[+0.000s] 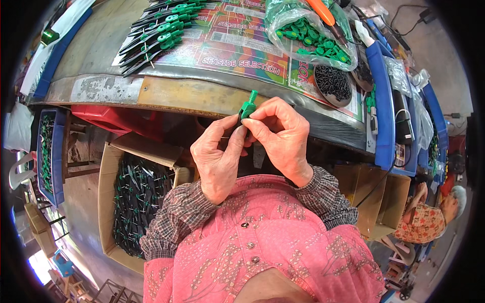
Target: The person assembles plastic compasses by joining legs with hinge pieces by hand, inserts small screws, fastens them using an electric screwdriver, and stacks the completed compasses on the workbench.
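Just in front of the table's near edge, both hands meet around a small green plastic fitting (248, 108) with a ribbed stem pointing up. My left hand (217, 151) is closed, thumb and forefinger pinching the dark lower part of the piece. On the green side, the thumb and fingertips of my right hand (281, 134) press together. What lies between the fingertips is partly hidden. Farther left on the table lies a row of finished-looking black blade-shaped pieces with green heads (169, 38), thin metal pins crossing them.
A clear bag of loose green parts (316, 43) holds an orange-handled tool (323, 12). Beside it sits a bowl of small black screw-like parts (333, 85). A cardboard box of assembled pieces (139, 202) stands below left; blue trays (382, 106) line the right. Another person (427, 217) sits far right.
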### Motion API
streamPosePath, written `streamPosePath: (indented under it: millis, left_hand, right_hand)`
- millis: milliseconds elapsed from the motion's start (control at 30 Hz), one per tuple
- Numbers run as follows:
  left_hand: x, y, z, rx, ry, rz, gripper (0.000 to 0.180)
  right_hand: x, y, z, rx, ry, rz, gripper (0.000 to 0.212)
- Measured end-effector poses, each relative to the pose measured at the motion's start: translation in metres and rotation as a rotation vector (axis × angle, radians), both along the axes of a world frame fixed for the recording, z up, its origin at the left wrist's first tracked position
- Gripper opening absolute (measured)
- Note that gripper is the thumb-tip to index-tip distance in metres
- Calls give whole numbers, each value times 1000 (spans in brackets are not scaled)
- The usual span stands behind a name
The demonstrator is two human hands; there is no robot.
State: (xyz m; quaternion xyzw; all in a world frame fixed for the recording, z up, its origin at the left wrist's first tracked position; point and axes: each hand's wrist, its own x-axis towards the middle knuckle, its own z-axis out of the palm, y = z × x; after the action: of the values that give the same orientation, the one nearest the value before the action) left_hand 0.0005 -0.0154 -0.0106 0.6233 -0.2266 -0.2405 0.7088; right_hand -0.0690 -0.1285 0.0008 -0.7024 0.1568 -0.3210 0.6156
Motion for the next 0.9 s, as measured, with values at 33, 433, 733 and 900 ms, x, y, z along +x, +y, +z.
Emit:
streamPosePath:
  millis: [33,433,733,900]
  left_hand:
    - [0,1,-1,-1,-10,-2,22]
    - [2,6,10,-40,191,-130,17]
    - [7,7,13,15,154,-166,17]
    - [14,9,14,190,-606,18,41]
  right_hand:
    - [0,1,2,-2,-1,2,12]
    - [-7,-19,10,335,163,260,19]
    - [-3,-15,13,243,200,183,17]
    - [-1,-14,12,266,142,125,17]
